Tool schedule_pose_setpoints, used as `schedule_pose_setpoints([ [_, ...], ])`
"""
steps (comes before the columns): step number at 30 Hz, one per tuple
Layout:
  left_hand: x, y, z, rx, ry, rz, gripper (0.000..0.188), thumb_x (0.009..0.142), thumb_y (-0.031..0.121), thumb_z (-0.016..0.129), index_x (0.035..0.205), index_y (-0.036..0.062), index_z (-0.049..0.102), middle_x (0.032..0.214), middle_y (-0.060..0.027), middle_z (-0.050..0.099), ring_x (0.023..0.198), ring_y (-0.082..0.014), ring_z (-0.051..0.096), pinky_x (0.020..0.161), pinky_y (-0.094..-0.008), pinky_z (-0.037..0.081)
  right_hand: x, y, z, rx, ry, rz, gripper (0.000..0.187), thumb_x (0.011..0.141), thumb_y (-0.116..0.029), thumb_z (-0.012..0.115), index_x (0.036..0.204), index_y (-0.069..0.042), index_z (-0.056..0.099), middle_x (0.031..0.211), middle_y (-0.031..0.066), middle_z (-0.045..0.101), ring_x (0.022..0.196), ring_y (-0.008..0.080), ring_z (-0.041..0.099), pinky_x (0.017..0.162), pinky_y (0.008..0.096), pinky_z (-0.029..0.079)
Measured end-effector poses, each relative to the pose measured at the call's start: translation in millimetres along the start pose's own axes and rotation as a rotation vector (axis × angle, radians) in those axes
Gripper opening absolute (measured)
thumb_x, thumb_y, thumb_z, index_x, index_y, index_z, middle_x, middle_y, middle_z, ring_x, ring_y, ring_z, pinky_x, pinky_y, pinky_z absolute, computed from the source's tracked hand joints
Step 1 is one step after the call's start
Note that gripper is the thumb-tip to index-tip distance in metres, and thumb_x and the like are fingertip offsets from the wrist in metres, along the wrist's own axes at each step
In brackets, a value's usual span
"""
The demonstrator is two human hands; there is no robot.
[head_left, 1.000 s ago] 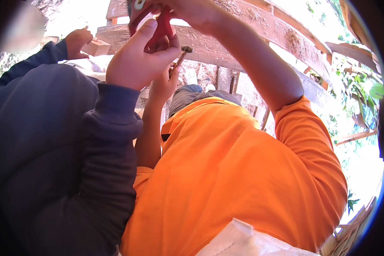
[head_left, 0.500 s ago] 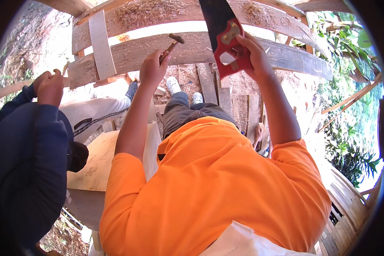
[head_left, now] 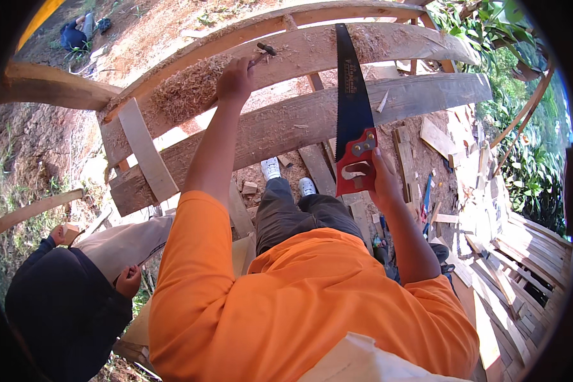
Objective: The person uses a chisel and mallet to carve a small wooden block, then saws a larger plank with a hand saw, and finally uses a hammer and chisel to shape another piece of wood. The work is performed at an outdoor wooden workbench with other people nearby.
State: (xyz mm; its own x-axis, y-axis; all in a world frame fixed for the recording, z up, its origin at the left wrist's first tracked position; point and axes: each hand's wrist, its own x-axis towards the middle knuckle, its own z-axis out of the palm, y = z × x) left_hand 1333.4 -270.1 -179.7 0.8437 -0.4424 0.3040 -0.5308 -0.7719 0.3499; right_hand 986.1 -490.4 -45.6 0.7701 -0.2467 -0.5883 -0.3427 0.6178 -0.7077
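Observation:
My left hand is closed round the handle of a small hammer, over the far plank of the wooden workbench. The hammer's dark head points away to the right. My right hand grips the red handle of a handsaw. Its dark blade points away from me across the bench planks, toothed edge on the left. Part of the saw handle is hidden by my fingers. Wood shavings cover the bench's far plank to the left of the hammer.
A short board lies across the bench's left end. At my left a co-worker in dark clothes bends low, holding a small wooden piece. Offcuts and tools, including another saw, lie on the ground to the right. Stacked planks stand at far right.
My left hand has moved forward with the hammer, over the far plank. The saw has shifted nearer and more of its blade shows. The view has tilted, and the co-worker's hands have moved apart.

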Motion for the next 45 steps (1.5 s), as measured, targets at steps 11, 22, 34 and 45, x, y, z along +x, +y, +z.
schedule_pose_setpoints([
  [11, 90, -17, 79, -0.091, -0.001, 0.217, 0.02, 0.093, 0.025, 0.063, 0.109, 0.0144, 0.069, 0.103, -0.007, 0.067, 0.102, -0.0299, 0.061, 0.089, -0.0471, 0.043, 90, -5, 57, 0.078, -0.072, 0.08, 0.057, 0.097, -0.01, 0.059, 0.148, -0.006, 0.034, 0.107, 0.0078, 0.062, 0.089, 0.0152, 0.065, 0.081, 0.0328, 0.056],
  [22, 113, -32, 98, -0.102, -0.025, 0.223, 0.022, 0.085, 0.033, 0.067, 0.098, 0.0163, 0.069, 0.094, -0.0024, 0.067, 0.09, -0.0249, 0.066, 0.082, -0.0465, 0.042, 189, -40, 46, -0.148, -0.213, -0.477, 0.052, 0.098, -0.008, 0.054, 0.148, 0.0, 0.042, 0.095, 0.0039, 0.063, 0.075, 0.0084, 0.055, 0.071, 0.0229, 0.047],
  [34, 116, -1, 111, -0.016, 0.072, 0.093, 0.027, 0.088, 0.045, 0.068, 0.094, 0.0192, 0.071, 0.086, 0.0007, 0.069, 0.085, -0.024, 0.067, 0.08, -0.0462, 0.044, 243, -44, 75, -0.55, 0.066, -0.797, 0.024, 0.097, -0.007, 0.064, 0.119, -0.002, 0.07, 0.098, 0.0036, 0.072, 0.083, 0.0032, 0.061, 0.068, 0.0188, 0.049],
  [45, 112, -4, 123, -0.007, 0.191, 0.142, 0.023, 0.088, 0.04, 0.07, 0.09, 0.0169, 0.071, 0.088, -0.0018, 0.07, 0.085, -0.0272, 0.065, 0.078, -0.0451, 0.044, 254, -55, 91, -0.599, 0.031, -0.722, 0.02, 0.096, -0.008, 0.064, 0.113, -0.002, 0.072, 0.1, 0.0051, 0.074, 0.081, 0.0028, 0.062, 0.07, 0.0186, 0.051],
])
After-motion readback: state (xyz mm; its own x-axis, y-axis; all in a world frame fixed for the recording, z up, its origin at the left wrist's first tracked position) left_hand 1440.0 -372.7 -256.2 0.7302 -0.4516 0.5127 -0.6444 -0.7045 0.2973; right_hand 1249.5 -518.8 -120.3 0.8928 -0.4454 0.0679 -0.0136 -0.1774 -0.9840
